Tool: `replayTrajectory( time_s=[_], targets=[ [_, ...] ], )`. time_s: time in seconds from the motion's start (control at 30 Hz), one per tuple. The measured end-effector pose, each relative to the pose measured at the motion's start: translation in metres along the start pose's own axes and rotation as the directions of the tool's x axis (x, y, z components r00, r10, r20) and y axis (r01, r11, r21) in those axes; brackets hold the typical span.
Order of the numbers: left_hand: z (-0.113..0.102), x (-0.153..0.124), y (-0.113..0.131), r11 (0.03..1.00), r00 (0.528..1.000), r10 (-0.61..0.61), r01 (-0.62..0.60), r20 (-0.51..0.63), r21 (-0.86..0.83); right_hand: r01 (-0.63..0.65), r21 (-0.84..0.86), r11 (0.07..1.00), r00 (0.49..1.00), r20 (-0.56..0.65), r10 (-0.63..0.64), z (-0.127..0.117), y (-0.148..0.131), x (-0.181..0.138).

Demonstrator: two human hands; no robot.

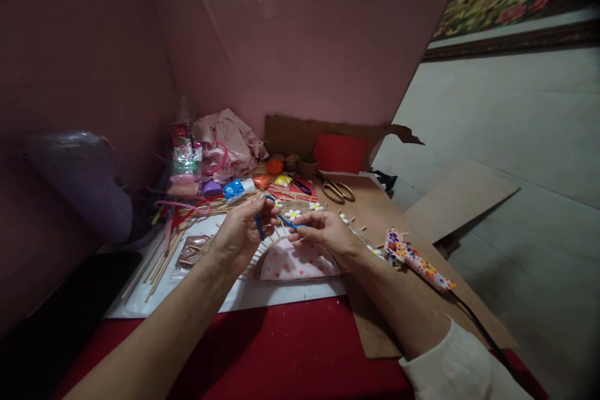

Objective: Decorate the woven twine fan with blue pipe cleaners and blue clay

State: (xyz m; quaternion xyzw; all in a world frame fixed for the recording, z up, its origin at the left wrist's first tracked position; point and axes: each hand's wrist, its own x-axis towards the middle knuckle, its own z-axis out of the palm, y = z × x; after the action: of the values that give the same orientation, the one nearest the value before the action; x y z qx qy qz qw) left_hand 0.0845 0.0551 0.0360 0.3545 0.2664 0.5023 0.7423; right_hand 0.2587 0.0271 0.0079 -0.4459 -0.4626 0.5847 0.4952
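Observation:
Between my two hands runs a thin, bent blue strand [285, 220]; I cannot tell whether it is pipe cleaner, cord or clay. My left hand [244, 225] pinches it on one side, with a loop and an end hanging by the fingers. My right hand [325, 232] grips the other end between thumb and fingertips. Below them lies a half-round piece of spotted pink cloth [300, 262], with thin sticks fanning out around it. White clay flowers with yellow centres [294, 214] line the curved outer edge, partly hidden by my hands.
Wooden sticks [162, 262] lie left on white board. Behind are clay packets [238, 189], a blue-handled cutter [300, 185], gold-handled scissors [336, 189] and crumpled pink cloth [229, 140]. At right, a flower-patterned wrapped tool [419, 262] with a black cord rests on brown board [375, 200].

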Motion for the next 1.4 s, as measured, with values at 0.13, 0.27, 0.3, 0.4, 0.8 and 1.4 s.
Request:
replayTrajectory(
  time_s=[0.13, 0.27, 0.3, 0.4, 0.8, 1.4],
  targets=[
    [-0.0010, -0.0001, -0.0005, 1.000, 1.000, -0.012, 0.012, 0.008, 0.005, -0.025, -0.010, 1.000, 0.999, -0.027, 0.025, 0.0009, -0.0004, 0.0000],
    [-0.0018, 0.0002, -0.0007, 1.000, 1.000, -0.007, 0.007, -0.003, 0.007, -0.006, -0.019, 1.000, 0.998, -0.055, 0.004, 0.0021, -0.0013, 0.0001],
    [-0.0019, 0.0003, -0.0007, 1.000, 1.000, -0.005, 0.005, -0.003, 0.005, 0.006, -0.022, 1.000, 0.998, -0.062, -0.007, 0.0024, -0.0015, 0.0000],
    [-0.0016, 0.0007, -0.0007, 1.000, 1.000, -0.001, 0.001, 0.000, -0.004, 0.031, -0.043, 0.999, 0.997, -0.069, -0.034, 0.0028, -0.0016, 0.0001],
    [0.0008, -0.0010, 0.0000, 1.000, 1.000, -0.004, 0.004, -0.017, 0.002, 0.061, -0.087, 0.994, 0.997, -0.042, -0.065, -0.0004, 0.0014, 0.0015],
    [0.0007, -0.0010, 0.0006, 0.999, 0.999, -0.031, 0.032, -0.030, 0.010, 0.077, -0.103, 0.992, 0.996, -0.031, -0.081, -0.0002, 0.0004, 0.0014]
  ],
)
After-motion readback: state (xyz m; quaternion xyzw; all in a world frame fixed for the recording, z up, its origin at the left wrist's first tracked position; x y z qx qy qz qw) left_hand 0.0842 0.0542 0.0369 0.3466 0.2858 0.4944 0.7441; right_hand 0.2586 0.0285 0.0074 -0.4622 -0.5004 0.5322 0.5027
